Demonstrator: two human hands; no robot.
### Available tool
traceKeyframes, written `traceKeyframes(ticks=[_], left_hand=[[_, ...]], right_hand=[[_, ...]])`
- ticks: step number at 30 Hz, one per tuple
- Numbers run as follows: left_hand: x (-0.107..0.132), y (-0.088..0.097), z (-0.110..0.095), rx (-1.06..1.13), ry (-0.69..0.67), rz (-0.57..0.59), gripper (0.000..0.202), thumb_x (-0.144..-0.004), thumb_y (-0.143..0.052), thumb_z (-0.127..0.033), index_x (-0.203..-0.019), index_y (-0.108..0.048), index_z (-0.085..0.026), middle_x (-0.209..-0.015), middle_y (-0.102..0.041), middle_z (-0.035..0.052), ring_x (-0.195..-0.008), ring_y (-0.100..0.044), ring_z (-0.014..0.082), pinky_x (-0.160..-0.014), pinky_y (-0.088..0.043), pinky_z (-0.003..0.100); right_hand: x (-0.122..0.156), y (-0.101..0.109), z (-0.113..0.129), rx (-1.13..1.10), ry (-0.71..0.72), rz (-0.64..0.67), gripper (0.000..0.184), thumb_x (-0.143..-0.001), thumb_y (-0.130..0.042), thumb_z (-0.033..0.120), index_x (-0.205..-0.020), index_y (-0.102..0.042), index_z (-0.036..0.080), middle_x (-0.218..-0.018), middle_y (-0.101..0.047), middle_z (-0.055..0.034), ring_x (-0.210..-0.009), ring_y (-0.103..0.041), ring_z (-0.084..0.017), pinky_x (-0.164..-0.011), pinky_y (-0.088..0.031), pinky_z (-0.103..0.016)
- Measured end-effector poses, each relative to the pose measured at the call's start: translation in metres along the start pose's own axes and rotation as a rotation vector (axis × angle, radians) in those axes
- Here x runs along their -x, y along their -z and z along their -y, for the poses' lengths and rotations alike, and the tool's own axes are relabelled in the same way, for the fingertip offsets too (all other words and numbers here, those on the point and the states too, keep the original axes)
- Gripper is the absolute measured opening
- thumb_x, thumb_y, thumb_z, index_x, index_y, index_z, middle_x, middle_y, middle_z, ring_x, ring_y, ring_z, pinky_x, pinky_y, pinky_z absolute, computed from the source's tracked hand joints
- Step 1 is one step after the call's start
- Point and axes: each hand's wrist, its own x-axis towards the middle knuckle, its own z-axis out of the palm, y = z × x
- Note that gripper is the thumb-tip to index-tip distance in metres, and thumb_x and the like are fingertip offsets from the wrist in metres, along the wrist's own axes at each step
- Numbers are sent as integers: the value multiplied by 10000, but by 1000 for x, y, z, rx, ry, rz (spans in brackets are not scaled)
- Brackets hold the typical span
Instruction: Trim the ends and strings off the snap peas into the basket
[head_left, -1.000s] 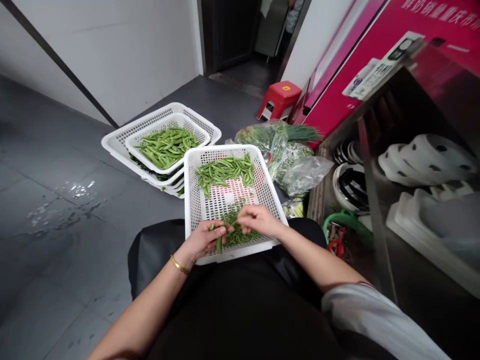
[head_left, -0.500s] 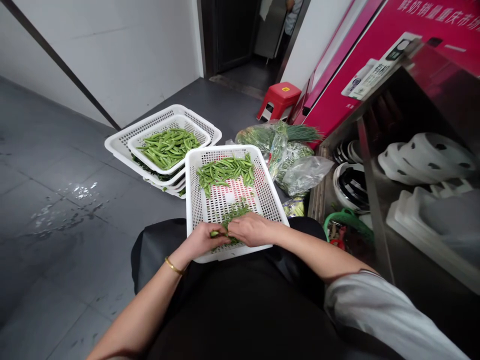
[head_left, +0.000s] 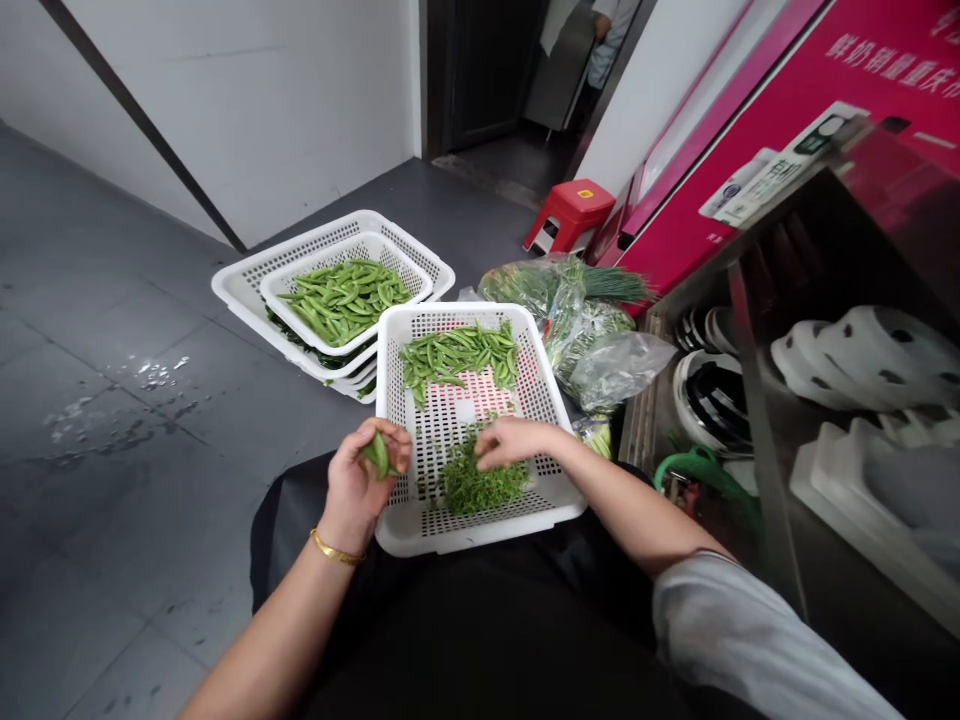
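Observation:
A white perforated basket rests on my lap. Whole green pea pods lie at its far end, and a heap of trimmed stringy bits lies at its near end. My left hand is lifted over the basket's left rim, fingers closed on a green pea pod. My right hand hovers above the trimmings with fingertips pinched together; whatever it pinches is too small to name.
Stacked white baskets with more pea pods sit on the grey floor to the left, near a wet patch. Bagged greens and a red stool lie ahead; a steel shelf with dishes stands on the right. A person stands in the far doorway.
My hands, joined over the trimmings before, have separated. The left hand rose leftward holding a pod; the right hand moved a little farther into the basket.

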Motion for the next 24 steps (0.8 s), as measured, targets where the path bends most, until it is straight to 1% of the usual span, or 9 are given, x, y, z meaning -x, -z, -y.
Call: traceKeyframes(ticks=[2,4,7,9,13,16,19,21,24], left_hand=[[-5,1,6,16,177,36,241,-651,-629,-265,-864,-646,-155,-713,-643,63,-613,-592,177,-508,-475,274],[-8,1,13,2,253,83,316,-653,-655,-228,-958,-627,-153,-670,-612,33,-552,-559,141,-513,-482,275],[-10,2,21,-46,283,91,242,-665,-699,-219,-882,-620,-146,-481,-407,-67,-375,-333,39,-358,-305,153],[-11,4,25,-125,318,41,214,-663,-722,-250,-810,-613,-140,-436,-296,-98,-351,-226,19,-326,-179,130],[-11,3,30,-371,236,-34,314,-665,-731,-339,-881,-638,-131,-444,-346,-89,-351,-233,22,-334,-173,154],[-7,-2,34,-512,151,10,423,-658,-736,-371,-1002,-638,-146,-519,-443,-68,-351,-277,22,-338,-196,172],[-1,-6,39,-612,111,74,348,-653,-740,-370,-895,-650,-136,-502,-456,-59,-356,-313,30,-341,-204,173],[3,-8,42,-609,114,44,298,-652,-739,-381,-772,-613,-139,-442,-417,-70,-343,-306,35,-333,-197,166],[9,-11,46,-499,162,-4,345,-631,-753,-392,-657,-498,-162,-392,-357,-92,-320,-266,31,-318,-171,153]], right_hand=[[-30,18,-5,114,-180,-180,284,-793,-590,429,-923,-659,187,-869,-672,-34,-752,-621,-140,-681,-443,-222],[-63,29,-10,194,-299,-346,296,-827,-557,362,-1022,-612,147,-1047,-634,-116,-926,-606,-195,-779,-441,-272],[-96,31,-17,188,-341,-402,283,-850,-513,273,-1073,-553,104,-1170,-555,-197,-1032,-568,-238,-844,-427,-329],[-100,26,-17,145,-328,-416,234,-866,-472,246,-1034,-548,102,-1165,-555,-199,-1023,-576,-232,-847,-430,-338],[-66,4,-4,-55,-234,-339,203,-882,-437,308,-943,-536,143,-894,-661,-76,-738,-643,-139,-667,-484,-250],[-28,-24,15,-562,-62,-104,232,-847,-460,379,-924,-507,165,-699,-637,3,-506,-589,-95,-493,-451,-206],[1,-48,33,-869,20,-1,295,-816,-479,449,-891,-498,165,-602,-573,28,-460,-557,-100,-451,-420,-206],[14,-57,42,-735,29,-137,293,-857,-424,447,-836,-501,165,-599,-556,19,-495,-560,-104,-483,-422,-212],[32,-60,54,-170,127,-471,301,-917,-355,373,-758,-497,161,-712,-577,-45,-653,-575,-134,-591,-428,-244]])
